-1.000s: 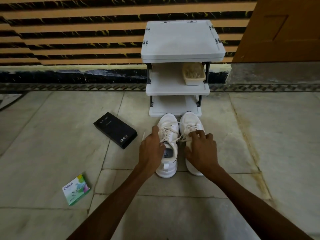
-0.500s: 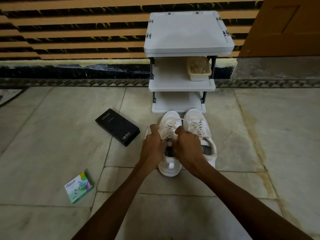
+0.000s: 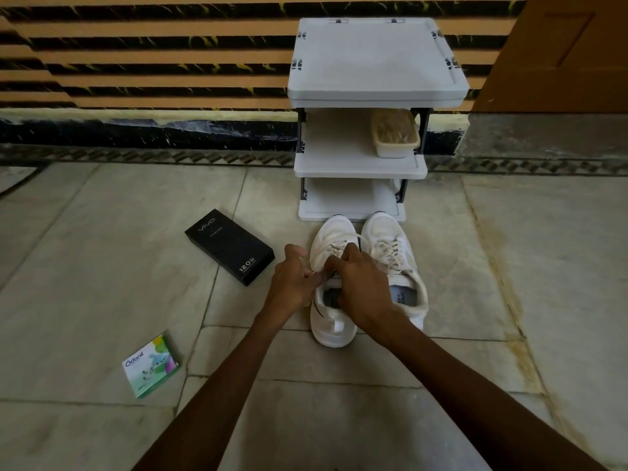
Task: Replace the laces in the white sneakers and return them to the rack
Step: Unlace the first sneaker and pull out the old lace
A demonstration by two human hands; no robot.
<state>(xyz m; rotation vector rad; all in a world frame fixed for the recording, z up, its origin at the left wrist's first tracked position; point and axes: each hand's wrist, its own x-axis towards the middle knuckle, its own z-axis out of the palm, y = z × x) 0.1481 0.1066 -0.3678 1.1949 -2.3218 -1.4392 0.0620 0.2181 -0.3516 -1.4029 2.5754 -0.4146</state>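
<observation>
Watching the feed remotely, going big to small. The marble floor [image 3: 102, 232] fills most of the view, with the grey three-tier rack [image 3: 377, 56] against the striped wall. No shoes are on it, only a beige tub [image 3: 396, 134] on the middle shelf.

The white sneakers sit on the floor right in front of the rack's bottom shelf, side by side and toes toward it: left sneaker [image 3: 331, 331], right sneaker [image 3: 390, 239]. A black phone box [image 3: 229, 246] lies off to the left, well apart from them.

Here's the change: a second ago the right hand [image 3: 360, 287] was on the right sneaker, and now it has crossed over, so both hands are on the left one. Its fingers are curled down into the lace [image 3: 334, 248] above the tongue. The left hand [image 3: 292, 283] has its fingers bunched at the shoe's left side, pinching what looks like a lace end.

To me that means the right sneaker, which looks fully laced, is done with, and the left one's lace is being worked on. Putting them back on the rack comes later. The smallest thing is a green Odonil packet [image 3: 151, 365] lying nearer me on the left.
</observation>
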